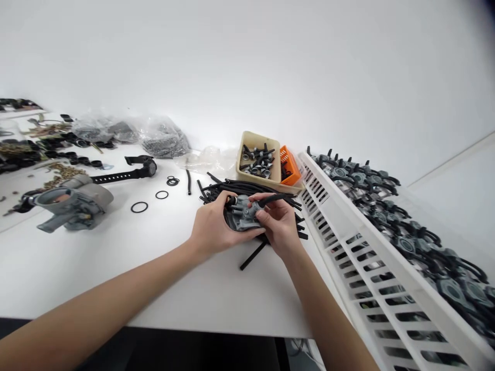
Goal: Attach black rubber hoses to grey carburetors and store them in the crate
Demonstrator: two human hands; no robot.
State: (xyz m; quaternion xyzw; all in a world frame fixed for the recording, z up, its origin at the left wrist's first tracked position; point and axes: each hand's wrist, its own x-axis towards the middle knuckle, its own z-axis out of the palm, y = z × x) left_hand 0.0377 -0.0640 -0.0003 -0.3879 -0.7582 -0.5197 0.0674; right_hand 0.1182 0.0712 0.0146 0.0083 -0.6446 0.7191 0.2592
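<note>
A grey metal carburetor [244,212] is gripped in my left hand [212,224], thumb on top and fingers beneath. My right hand [282,226] pinches a short black rubber hose [273,199] against the carburetor's right side. Whether the hose end sits on a fitting is hidden by the fingers. Under both hands lies a pile of black rubber hoses [216,189], with one loose hose [253,256] sticking out toward the table's front. Another carburetor [73,203] rests on the table to the left.
Right of my hands stands a white slotted crate [359,226] heaped with carburetors [410,245]. Behind the hoses are a cream bin [258,181] of small parts and an orange basket [290,166]. Black O-rings [139,207], a watch [127,174] and plastic bags [162,136] lie leftward.
</note>
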